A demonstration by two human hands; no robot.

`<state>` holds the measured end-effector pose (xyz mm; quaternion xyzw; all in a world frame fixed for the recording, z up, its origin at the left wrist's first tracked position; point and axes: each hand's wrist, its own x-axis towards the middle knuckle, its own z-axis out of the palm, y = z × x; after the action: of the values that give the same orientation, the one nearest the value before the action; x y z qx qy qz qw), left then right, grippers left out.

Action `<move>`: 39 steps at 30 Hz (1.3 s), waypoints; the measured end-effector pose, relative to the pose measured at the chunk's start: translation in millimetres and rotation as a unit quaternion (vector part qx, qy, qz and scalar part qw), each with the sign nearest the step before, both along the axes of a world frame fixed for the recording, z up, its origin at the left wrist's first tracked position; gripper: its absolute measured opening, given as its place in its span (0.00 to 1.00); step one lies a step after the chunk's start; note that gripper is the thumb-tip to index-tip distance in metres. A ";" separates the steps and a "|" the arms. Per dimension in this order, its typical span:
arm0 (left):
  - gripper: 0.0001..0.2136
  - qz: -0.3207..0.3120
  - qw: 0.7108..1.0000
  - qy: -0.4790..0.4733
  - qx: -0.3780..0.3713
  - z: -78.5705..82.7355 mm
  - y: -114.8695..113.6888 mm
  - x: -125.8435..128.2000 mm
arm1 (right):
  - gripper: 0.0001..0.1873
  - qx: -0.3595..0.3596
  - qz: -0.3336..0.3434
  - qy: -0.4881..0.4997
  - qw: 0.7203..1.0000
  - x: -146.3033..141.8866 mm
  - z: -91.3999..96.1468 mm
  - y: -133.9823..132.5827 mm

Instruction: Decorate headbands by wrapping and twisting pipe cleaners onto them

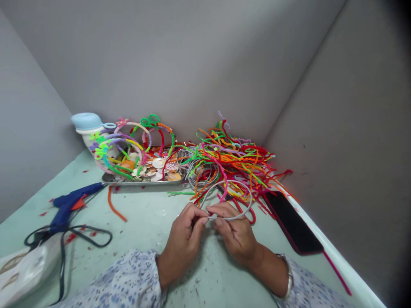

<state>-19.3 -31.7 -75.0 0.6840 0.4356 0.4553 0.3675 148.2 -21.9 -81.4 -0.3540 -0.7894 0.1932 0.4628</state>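
Note:
A thin grey headband (251,192) curves up and away from my two hands, which meet close together above the table. My left hand (186,229) pinches it between thumb and forefinger. My right hand (236,233) also has its fingers closed on the band, just to the right. A bit of red shows between the fingertips, too small to make out. Behind the hands lie more grey hoops (202,177) and a large heap of coloured pipe cleaners (237,158).
A metal tray (144,183) holds shells, with pipe-cleaner-wrapped headbands (141,147) standing over it. Left are a blue glue gun (62,207) with looped cord, a white plastic bag (28,269) and a blue-lidded bottle (87,122). A phone (293,224) lies at the right edge.

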 end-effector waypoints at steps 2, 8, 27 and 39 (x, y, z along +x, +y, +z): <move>0.07 0.002 1.000 0.001 0.005 0.0 -0.7 0.0 | 0.14 -0.002 0.005 0.009 1.000 -0.1 0.0 0.1; 0.06 0.013 1.000 -0.005 0.014 2.2 -2.2 0.0 | 0.11 0.014 -0.022 -0.001 1.000 -0.4 -0.7 -2.6; 0.06 0.029 0.984 -0.133 -0.111 -4.2 3.8 1.3 | 0.03 0.091 -0.029 -0.072 0.993 -8.7 0.5 -13.5; 0.08 0.025 0.972 -0.177 -0.152 -5.1 7.3 2.6 | 0.15 -0.348 -0.025 0.252 0.903 -5.6 -6.6 9.3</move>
<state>-16.7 -24.3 -80.0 0.5174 0.4445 0.5070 0.5270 142.6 -12.6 -88.0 -0.4518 -0.5197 0.5269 0.4981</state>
